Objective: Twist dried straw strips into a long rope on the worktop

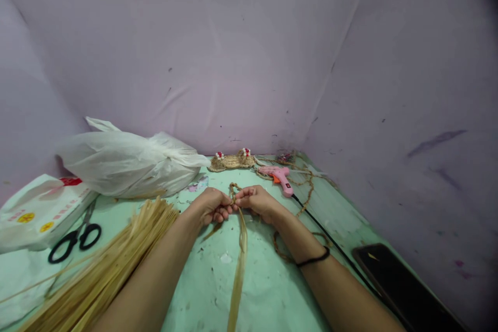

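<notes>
My left hand (212, 206) and my right hand (254, 201) meet at the middle of the green table (268, 290), fingers pinched together on a braided straw cord (233, 189). The braid loops up just past my fingertips. Loose flat straw strands (240, 254) hang from the pinch toward me along the table. A black band sits on my right wrist.
A bundle of straw strips (116, 259) lies at the left, with black scissors (75, 238) and white plastic bags (128, 163) beyond it. A pink glue gun (278, 176) with its black cord, woven straw pieces (231, 161) and more braid lie at the back. A dark phone (397, 285) lies at the right.
</notes>
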`<action>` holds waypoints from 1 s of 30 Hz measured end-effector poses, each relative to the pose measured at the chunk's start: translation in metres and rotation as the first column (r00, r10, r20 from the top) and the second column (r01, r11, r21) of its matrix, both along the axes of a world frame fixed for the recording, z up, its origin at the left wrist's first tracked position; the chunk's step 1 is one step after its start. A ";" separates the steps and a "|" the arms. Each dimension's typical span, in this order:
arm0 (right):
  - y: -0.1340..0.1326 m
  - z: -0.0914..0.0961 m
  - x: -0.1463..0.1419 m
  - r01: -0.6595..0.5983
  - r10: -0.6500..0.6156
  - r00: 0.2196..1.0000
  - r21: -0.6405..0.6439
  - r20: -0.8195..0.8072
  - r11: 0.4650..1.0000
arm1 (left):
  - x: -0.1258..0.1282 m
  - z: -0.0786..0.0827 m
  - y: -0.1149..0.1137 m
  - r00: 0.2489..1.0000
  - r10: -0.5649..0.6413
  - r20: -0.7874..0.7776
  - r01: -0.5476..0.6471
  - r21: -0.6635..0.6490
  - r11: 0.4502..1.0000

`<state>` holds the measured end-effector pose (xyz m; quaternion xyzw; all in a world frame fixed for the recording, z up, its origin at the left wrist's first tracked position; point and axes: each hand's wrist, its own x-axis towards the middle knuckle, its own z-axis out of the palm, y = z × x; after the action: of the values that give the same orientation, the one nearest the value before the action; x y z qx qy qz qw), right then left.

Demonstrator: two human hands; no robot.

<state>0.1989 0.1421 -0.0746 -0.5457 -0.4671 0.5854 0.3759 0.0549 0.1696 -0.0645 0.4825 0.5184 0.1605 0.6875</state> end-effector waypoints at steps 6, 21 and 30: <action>-0.001 0.000 -0.001 0.029 -0.029 0.999 -0.014 0.021 0.999 | 0.005 -0.001 -0.001 0.999 0.005 -0.044 -0.003 0.045 0.999; 0.007 -0.011 -0.001 -0.040 0.000 0.976 0.178 0.217 0.983 | 0.005 -0.005 -0.004 0.996 0.061 -0.068 -0.043 0.238 0.970; 0.000 0.000 -0.004 0.062 -0.062 0.997 0.004 0.047 0.998 | 0.010 -0.001 -0.008 0.981 0.137 -0.141 -0.093 0.280 0.956</action>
<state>0.1949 0.1420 -0.0744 -0.5730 -0.4595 0.5598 0.3836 0.0653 0.1617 -0.0657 0.5525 0.5717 0.2310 0.5608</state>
